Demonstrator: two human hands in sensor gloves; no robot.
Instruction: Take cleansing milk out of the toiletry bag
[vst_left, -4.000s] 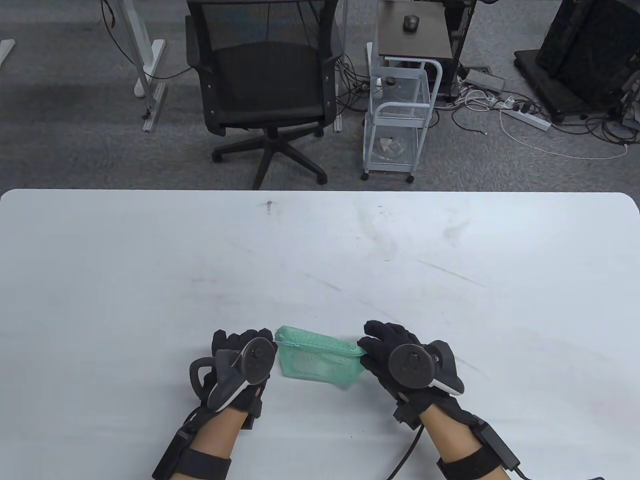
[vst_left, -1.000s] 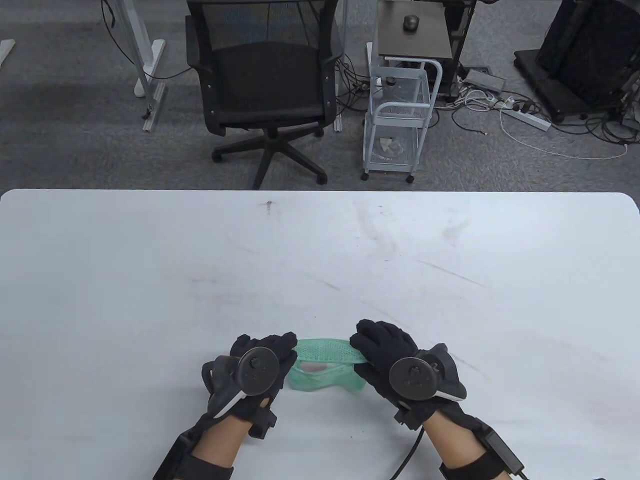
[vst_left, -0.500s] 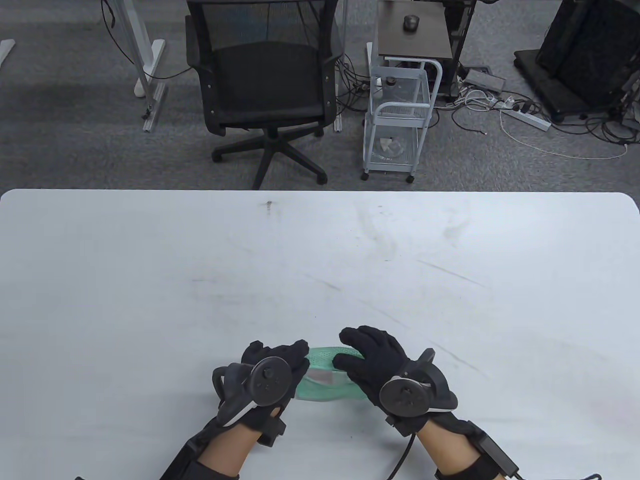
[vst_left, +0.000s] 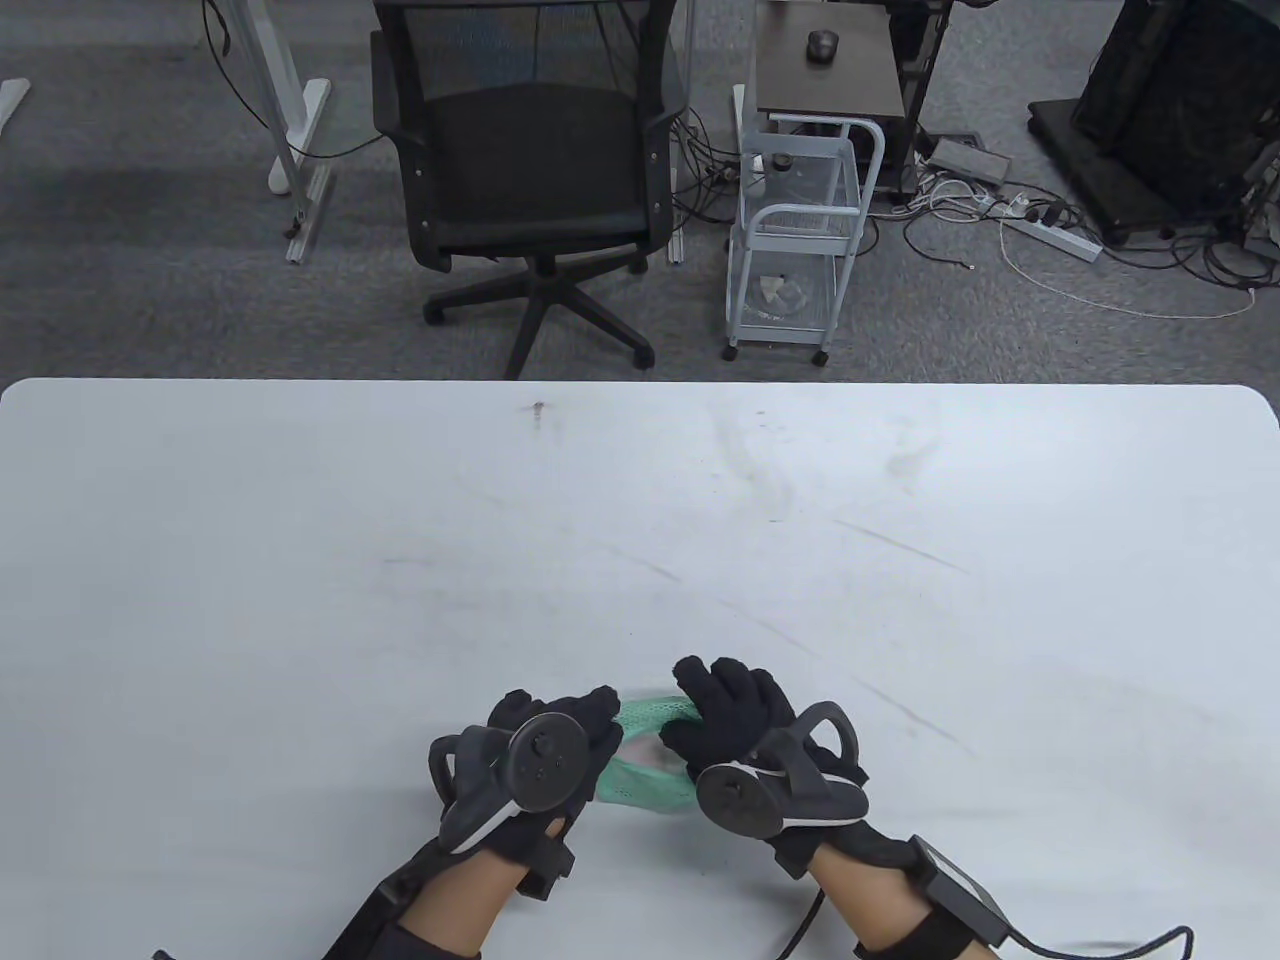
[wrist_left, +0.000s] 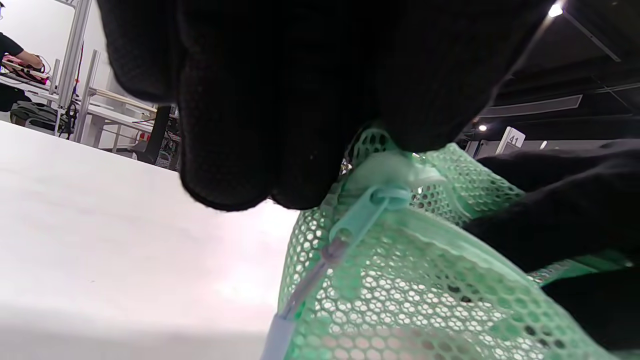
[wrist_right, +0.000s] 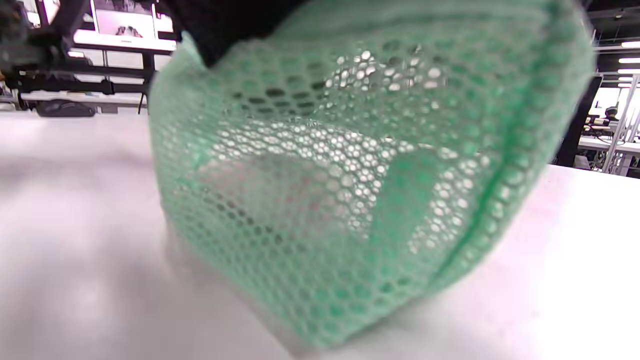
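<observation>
**Both hands on the mesh bag, opening pulled apart**

Left hand (vst_left: 560, 745) sits at the left end of the green mesh toiletry bag (vst_left: 645, 775), knuckles up, tracker facing the camera, fingers curled over and pinching the bag's end right by the zipper pull (wrist_left: 367, 210). From the left wrist view you can see the gloved fingers (wrist_left: 260, 125) bunched down tight on the mesh just above that pull. Right hand (vst_left: 740, 720) comes in from the other side, rolled over so its tracker tilts toward the near edge of the table (vst_left: 300, 560), fingers spread and pressing on the far lip of the bag, thumb dipping toward the open mouth. Can't tell whether it's actually got hold of anything inside.

Cleansing milk (vst_left: 643, 748) is in the bag, a pale pinkish shape showing through the gap between the two hands and through the mesh (wrist_right: 280, 190) in the right wrist view. Bag rests on the table close to the near edge, both hands touching it.
</observation>
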